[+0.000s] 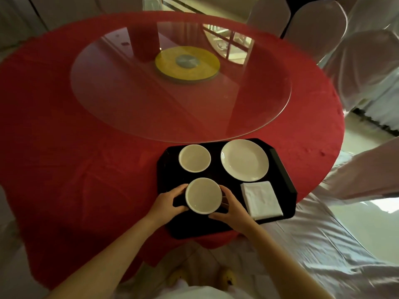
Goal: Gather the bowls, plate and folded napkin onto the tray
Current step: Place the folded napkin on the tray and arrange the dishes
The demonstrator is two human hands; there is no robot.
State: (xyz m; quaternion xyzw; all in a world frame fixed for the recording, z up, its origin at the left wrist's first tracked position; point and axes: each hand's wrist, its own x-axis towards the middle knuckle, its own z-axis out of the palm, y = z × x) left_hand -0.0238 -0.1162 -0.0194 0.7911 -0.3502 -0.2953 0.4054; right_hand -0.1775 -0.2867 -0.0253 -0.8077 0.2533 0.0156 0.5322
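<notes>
Both hands cupping near bowl (203, 195) on black tray (282, 169), second bowl (194, 158), plate (244, 160), napkin (261, 199)

Bare tray (218, 174) strip between far bowl (194, 158), plate (244, 160), near bowl (203, 195), napkin (261, 200).

Two bare arms reach forward from the bottom of the view, and both hands meet at the near bowl (203, 195). The left hand (167, 202) is on the left side of that bowl. Its fingers curl around the rim and its thumb rests at the lower left edge. The right hand (232, 209) is on the right side of the bowl. Its fingers wrap around the right edge and its thumb points in under the bowl's near side. Both wrists are straight. The left arm comes in from the lower left and the right arm from the lower right.
</notes>
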